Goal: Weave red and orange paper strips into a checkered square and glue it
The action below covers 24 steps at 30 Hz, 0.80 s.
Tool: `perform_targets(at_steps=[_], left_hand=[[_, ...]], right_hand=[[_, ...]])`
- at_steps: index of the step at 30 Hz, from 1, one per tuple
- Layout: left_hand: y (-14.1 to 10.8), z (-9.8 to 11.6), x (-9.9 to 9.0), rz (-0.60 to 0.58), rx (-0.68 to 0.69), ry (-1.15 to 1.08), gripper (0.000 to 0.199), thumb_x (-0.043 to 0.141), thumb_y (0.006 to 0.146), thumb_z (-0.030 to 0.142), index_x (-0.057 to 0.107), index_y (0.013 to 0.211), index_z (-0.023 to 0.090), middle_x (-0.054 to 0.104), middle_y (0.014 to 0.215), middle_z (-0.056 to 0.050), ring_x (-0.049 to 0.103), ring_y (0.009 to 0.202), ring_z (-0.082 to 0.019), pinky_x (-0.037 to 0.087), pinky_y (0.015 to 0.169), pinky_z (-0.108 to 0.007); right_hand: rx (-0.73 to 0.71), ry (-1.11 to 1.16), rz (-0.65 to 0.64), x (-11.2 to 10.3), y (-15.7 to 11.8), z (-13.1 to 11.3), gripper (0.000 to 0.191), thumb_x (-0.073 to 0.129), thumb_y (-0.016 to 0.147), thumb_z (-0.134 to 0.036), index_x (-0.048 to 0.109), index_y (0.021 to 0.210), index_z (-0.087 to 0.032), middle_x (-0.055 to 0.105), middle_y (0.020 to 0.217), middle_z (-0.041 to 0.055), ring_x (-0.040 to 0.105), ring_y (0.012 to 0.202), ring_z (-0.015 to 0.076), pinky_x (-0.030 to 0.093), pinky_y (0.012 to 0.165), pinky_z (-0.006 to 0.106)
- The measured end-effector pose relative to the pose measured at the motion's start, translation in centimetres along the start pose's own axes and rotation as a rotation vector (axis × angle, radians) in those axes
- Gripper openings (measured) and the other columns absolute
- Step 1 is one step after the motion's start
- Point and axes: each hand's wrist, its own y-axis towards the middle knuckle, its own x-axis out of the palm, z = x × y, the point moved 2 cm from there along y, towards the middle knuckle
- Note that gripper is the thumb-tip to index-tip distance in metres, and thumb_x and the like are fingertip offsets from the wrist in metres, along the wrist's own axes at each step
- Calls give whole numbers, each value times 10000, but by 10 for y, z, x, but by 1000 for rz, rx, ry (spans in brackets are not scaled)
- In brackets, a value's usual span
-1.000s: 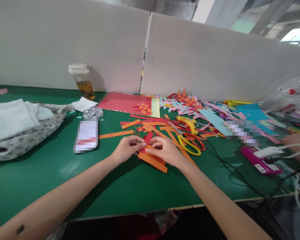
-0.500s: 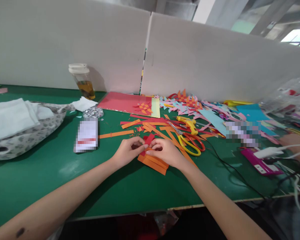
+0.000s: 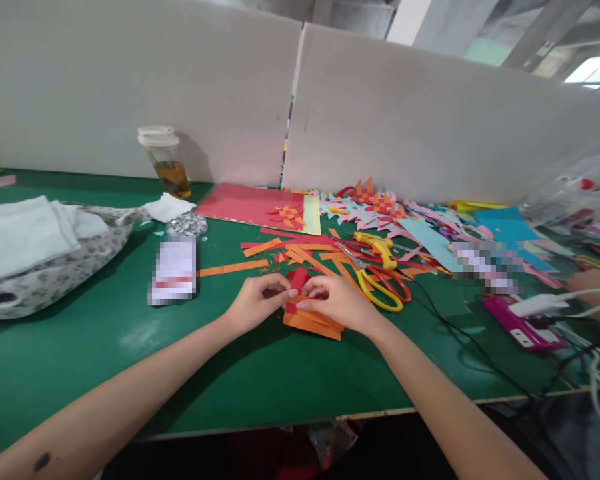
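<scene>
Between my hands is a piece of interlaced paper strips, red ones [image 3: 298, 281] crossing orange ones [image 3: 313, 324]. My left hand [image 3: 260, 303] pinches the red strip from the left with thumb and fingers. From the right, my right hand [image 3: 330, 301] is closed on the orange strips, its thumb close to the crossing. The orange ends stick out below my right hand, toward me. My fingers partly hide where the strips cross. Loose orange strips [image 3: 307, 258] lie just beyond my hands.
Scissors [image 3: 380, 290] and a yellow glue gun [image 3: 377, 247] lie right of my hands. A red sheet [image 3: 245, 203], a drink bottle [image 3: 167, 163], a pixelated phone-like object [image 3: 173, 270] and a patterned cushion [image 3: 90, 247] are around. A magenta power strip [image 3: 525, 327] trails cables; another person's arm [image 3: 593, 293] is at right.
The woven strips have turned slightly, and their orange ends have shifted a little to the right. My right hand has moved slightly right; my left hand is nearly where it was.
</scene>
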Motion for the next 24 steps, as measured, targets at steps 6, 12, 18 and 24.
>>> perform_targets(at_steps=[6, 12, 18, 24], left_hand=[[2, -2, -2, 29, -10, 31, 221, 604, 750, 394, 584, 723, 175, 602, 633, 11, 560, 583, -106, 430, 542, -195], [3, -4, -3, 93, -33, 27, 240, 611, 739, 419, 574, 728, 182, 597, 600, 15, 577, 562, -116, 443, 530, -204], [6, -6, -11, 247, -6, -22, 268, 587, 756, 442, 556, 733, 177, 541, 595, 27, 524, 521, -87, 433, 495, -187], [9, -8, -13, 264, -61, -149, 278, 623, 727, 435, 546, 724, 168, 518, 584, 37, 503, 517, -73, 447, 482, -171]], right_hand=[[-34, -78, 15, -2, 0, 4, 175, 680, 652, -339, 631, 741, -197, 681, 740, 33, 629, 705, 177, 462, 652, 296], [-48, -191, 49, -9, -2, 5, 178, 670, 669, -361, 637, 744, -203, 664, 702, 15, 587, 633, 159, 410, 572, 272], [-63, -336, 81, -24, -6, 5, 188, 640, 692, -392, 641, 682, -205, 610, 627, -10, 542, 596, 145, 350, 532, 253], [-12, -232, 141, -35, -9, 6, 201, 654, 675, -389, 600, 698, -196, 651, 727, 18, 595, 656, 169, 413, 598, 283]])
